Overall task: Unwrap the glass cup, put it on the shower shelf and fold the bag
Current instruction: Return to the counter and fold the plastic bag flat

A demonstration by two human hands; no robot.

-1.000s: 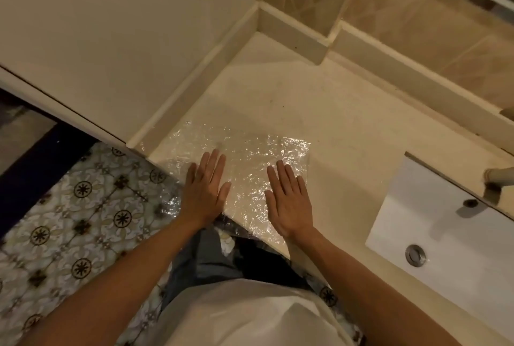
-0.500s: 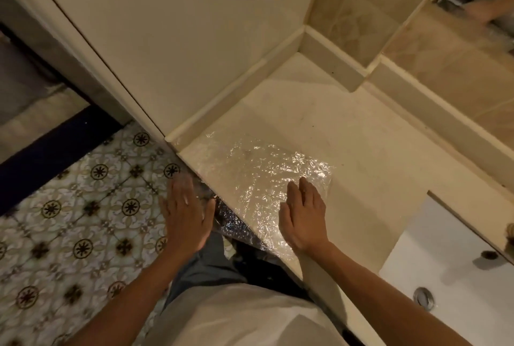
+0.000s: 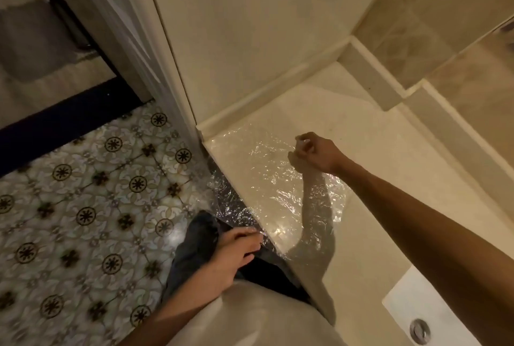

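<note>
Clear bag lies flat on counter, near edge hanging over the front. R hand curled, fingertips pinching bag's far edge. L hand at overhanging corner, grip unclear; cup not visible.

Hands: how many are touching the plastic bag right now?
2. The right hand pinches the far edge of the bag on the counter. The left hand is at the near edge overhanging the counter's front; its contact is partly hidden.
</note>
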